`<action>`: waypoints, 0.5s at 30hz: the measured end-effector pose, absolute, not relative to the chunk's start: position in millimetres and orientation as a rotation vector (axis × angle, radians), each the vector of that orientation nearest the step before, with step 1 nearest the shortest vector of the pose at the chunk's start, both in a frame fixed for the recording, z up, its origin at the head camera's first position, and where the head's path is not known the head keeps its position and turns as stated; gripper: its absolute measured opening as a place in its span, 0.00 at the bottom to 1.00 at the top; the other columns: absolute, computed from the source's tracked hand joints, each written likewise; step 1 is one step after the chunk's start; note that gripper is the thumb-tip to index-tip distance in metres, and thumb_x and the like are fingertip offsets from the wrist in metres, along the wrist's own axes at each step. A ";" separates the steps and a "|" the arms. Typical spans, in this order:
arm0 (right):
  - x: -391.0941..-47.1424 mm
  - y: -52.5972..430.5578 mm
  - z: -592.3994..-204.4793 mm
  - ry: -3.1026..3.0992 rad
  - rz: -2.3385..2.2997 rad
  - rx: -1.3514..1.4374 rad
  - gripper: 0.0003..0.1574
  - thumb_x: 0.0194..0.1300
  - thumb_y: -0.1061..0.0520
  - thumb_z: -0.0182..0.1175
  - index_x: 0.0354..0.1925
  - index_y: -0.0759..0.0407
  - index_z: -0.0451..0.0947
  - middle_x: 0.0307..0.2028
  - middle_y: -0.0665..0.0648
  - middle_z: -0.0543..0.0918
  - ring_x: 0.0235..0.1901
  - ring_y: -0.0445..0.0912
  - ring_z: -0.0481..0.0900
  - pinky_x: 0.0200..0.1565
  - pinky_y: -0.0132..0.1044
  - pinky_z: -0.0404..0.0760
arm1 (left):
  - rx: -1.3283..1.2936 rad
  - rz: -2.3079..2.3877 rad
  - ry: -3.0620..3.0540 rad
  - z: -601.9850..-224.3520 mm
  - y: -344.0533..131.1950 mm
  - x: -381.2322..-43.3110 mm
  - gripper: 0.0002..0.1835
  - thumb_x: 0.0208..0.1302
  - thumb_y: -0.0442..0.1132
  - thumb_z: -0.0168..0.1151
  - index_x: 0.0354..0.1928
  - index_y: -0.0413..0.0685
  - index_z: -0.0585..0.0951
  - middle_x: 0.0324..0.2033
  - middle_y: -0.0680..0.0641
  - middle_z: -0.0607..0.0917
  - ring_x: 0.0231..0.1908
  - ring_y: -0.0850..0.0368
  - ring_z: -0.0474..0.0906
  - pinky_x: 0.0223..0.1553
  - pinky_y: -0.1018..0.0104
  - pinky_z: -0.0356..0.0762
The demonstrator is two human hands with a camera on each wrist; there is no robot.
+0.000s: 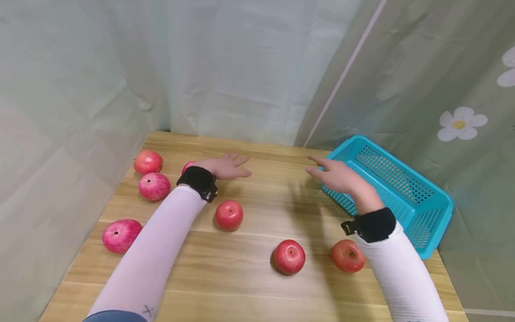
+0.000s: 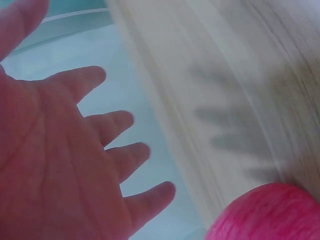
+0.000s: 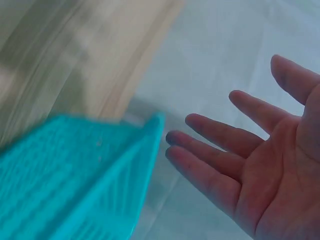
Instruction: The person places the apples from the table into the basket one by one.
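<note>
Fingers spread, my left hand (image 1: 226, 167) hovers over the back of the wooden table, holding nothing. Partly behind its wrist sits a pink apple (image 2: 272, 215), whose top shows in the left wrist view. A red apple (image 1: 229, 215) lies just nearer than that wrist. My right hand (image 1: 335, 175) is above the table at the left rim of a blue plastic basket (image 1: 432, 192), its fingers extended and holding nothing. In the right wrist view the basket's corner (image 3: 150, 130) is beside the fingertips. Below the right wrist rests a red apple (image 1: 348, 256), with another red apple (image 1: 289, 257) to its left.
Along the table's left side lie a red apple (image 1: 148, 162), a pink striped apple (image 1: 154, 186) and another pink apple (image 1: 122, 235), partly beside the left sleeve. A pale curtain (image 1: 249, 76) hangs behind the wooden table (image 1: 225, 277). No contents are visible in the basket.
</note>
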State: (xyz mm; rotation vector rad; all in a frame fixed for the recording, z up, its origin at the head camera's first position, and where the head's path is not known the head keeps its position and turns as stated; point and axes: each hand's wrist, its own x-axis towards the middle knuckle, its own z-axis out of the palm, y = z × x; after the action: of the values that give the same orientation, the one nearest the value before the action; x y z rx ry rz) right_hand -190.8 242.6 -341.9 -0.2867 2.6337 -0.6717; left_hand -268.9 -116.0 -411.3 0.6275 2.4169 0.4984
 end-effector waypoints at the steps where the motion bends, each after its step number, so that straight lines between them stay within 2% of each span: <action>1: -184.5 254.7 -339.6 2.657 -0.682 -0.276 0.45 0.84 0.32 0.46 0.86 0.49 0.53 0.79 0.68 0.65 0.78 0.67 0.60 0.72 0.68 0.63 | 0.646 0.519 2.415 -407.5 -118.2 -265.4 0.46 0.78 0.68 0.46 0.87 0.51 0.52 0.85 0.36 0.43 0.84 0.35 0.34 0.80 0.35 0.37; 3: -171.6 278.7 -335.9 2.697 -0.709 -0.234 0.45 0.84 0.32 0.46 0.86 0.51 0.54 0.76 0.69 0.68 0.76 0.69 0.63 0.70 0.69 0.65 | 0.677 0.561 2.420 -402.5 -123.1 -259.2 0.44 0.80 0.65 0.48 0.86 0.49 0.54 0.85 0.37 0.48 0.84 0.37 0.39 0.80 0.39 0.41; 7: -149.7 330.1 -334.1 2.779 -0.750 -0.092 0.46 0.84 0.31 0.44 0.85 0.55 0.54 0.75 0.73 0.69 0.73 0.72 0.66 0.66 0.72 0.67 | 0.711 0.646 2.432 -399.5 -134.6 -251.4 0.41 0.81 0.60 0.50 0.85 0.47 0.57 0.83 0.38 0.56 0.83 0.40 0.46 0.80 0.43 0.46; 10: -134.3 369.9 -335.8 2.857 -0.723 0.076 0.48 0.84 0.31 0.41 0.86 0.58 0.51 0.75 0.78 0.65 0.72 0.76 0.64 0.63 0.75 0.66 | 0.727 0.698 2.452 -398.2 -143.5 -245.2 0.39 0.82 0.57 0.53 0.85 0.46 0.59 0.82 0.39 0.59 0.82 0.40 0.50 0.80 0.44 0.49; 15: -101.6 431.1 -341.6 2.892 -0.676 0.406 0.53 0.84 0.31 0.38 0.86 0.63 0.37 0.77 0.85 0.49 0.73 0.85 0.49 0.60 0.83 0.58 | 0.773 0.746 2.492 -396.6 -151.8 -234.7 0.38 0.82 0.54 0.55 0.84 0.44 0.60 0.81 0.38 0.62 0.81 0.39 0.54 0.79 0.43 0.51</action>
State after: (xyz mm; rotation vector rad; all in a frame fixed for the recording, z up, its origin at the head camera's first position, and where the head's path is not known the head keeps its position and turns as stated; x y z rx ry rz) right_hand -101.6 431.1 -341.6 0.4063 2.8917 -0.6763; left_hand -234.7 -151.8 -396.6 0.7727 2.4923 0.7459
